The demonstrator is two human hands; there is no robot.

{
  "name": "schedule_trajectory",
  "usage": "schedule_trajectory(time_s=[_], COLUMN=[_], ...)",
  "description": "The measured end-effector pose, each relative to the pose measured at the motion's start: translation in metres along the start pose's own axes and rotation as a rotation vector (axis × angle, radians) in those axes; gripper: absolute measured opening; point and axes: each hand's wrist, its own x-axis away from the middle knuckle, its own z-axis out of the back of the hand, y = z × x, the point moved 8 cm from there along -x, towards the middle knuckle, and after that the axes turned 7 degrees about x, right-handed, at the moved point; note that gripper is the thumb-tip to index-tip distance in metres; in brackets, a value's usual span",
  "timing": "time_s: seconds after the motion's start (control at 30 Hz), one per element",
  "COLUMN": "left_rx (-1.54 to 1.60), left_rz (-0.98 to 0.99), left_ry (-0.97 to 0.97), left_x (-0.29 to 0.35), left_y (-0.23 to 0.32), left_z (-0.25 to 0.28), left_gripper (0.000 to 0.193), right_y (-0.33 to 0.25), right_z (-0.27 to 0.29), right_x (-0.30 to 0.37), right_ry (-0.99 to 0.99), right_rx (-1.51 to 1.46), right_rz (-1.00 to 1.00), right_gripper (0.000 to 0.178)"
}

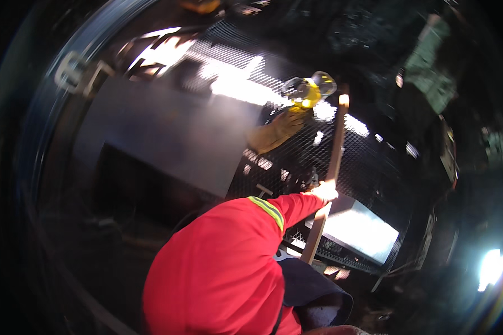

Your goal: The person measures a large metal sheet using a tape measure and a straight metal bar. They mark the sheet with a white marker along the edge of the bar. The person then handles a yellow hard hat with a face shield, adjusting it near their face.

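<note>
My left arm, in a red sleeve with a yellow-and-grey reflective band, reaches up and to the right from the lower edge. At its end my left hand [325,191] is closed around a long, narrow brown bar [335,151], gripping it below its middle. The bar stands slanted across the picture, its top end brightly lit. Left of it, over a dark mesh surface [302,139], is a tan work glove [276,131]. Touching the glove is a yellow piece with clear rounded parts [310,90], blurred, possibly goggles. My right hand does not show.
A large grey panel [173,128] covers the left side of the mesh. Just right of my left hand lies a bright metal box or block [363,229]. Pale green cloth [430,67] hangs at the upper right. A strong light [492,269] glares at the far right.
</note>
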Motion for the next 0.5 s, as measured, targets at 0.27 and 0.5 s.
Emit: schedule_trajectory(time_s=[0.27, 0.5], left_rx=[0.53, 1.018], left_rz=[-0.316, -0.238], left_ry=[0.013, 0.123], left_x=[0.063, 0.163], left_y=[0.043, 0.067], left_z=[-0.076, 0.051], left_gripper=[0.056, 0.035], right_y=[0.04, 0.053], right_z=[0.013, 0.018], right_x=[-0.052, -0.083], right_ry=[0.043, 0.103], right_rx=[0.268, 0.361], right_rz=[0.116, 0.337], right_gripper=[0.043, 0.043])
